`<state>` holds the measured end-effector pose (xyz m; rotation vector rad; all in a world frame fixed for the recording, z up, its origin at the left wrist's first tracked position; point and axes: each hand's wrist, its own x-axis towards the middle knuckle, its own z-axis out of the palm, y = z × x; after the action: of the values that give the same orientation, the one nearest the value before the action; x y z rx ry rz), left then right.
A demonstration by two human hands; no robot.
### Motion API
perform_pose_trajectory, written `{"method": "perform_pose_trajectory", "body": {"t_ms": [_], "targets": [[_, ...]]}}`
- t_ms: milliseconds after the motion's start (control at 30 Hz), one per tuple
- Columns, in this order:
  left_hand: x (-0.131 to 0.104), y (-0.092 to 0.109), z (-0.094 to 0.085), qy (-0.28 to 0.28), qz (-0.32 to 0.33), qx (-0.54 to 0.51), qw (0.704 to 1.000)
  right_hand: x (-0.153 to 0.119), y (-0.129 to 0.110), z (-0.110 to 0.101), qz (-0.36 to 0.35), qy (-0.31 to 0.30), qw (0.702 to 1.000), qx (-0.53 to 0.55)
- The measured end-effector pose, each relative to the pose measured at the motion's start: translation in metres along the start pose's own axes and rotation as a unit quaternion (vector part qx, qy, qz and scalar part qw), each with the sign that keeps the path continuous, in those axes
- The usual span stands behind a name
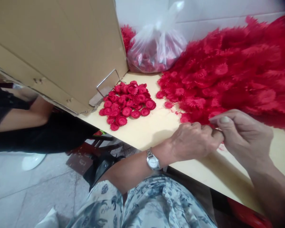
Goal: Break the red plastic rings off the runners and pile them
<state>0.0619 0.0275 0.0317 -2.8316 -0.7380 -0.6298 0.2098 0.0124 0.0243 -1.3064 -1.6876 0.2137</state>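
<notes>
Both hands meet over the front of the pale table (144, 134). My left hand (196, 141), with a silver wristwatch (153, 161) on its wrist, is closed, its fingers curled under and hidden. Thumb and index finger of my right hand (249, 136) are pinched together right beside the left fingers. Whatever lies between them is too small or too covered to make out. Just behind the hands spreads a large heap of red fringed paper-like flowers (228, 69). A smaller pile of red coiled flower pieces (129, 103) lies farther left.
A tall cardboard panel (61, 47) stands along the table's left end, with a bent metal wire frame (108, 80) at its foot. A knotted clear plastic bag (156, 52) of red pieces rests against the wall. Another person's arm (26, 117) shows beyond the panel.
</notes>
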Motion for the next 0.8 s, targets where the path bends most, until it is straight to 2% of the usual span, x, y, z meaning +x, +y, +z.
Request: {"method": "perform_pose_trajectory", "body": {"t_ms": [200, 533, 800], "targets": [[0.0006, -0.0013, 0.0056, 0.016, 0.01, -0.006, 1.0, 0.0001, 0.0009, 0.0015, 0.013, 0.008, 1.0, 0.003], [0.0025, -0.0017, 0.0029, -0.015, 0.008, -0.017, 1.0, -0.0006, 0.0016, -0.0003, 0.014, 0.002, 1.0, 0.004], [0.0036, -0.0023, 0.0015, -0.017, 0.008, -0.024, 1.0, 0.001, -0.0003, 0.0008, -0.001, -0.004, 1.0, 0.009]]}}
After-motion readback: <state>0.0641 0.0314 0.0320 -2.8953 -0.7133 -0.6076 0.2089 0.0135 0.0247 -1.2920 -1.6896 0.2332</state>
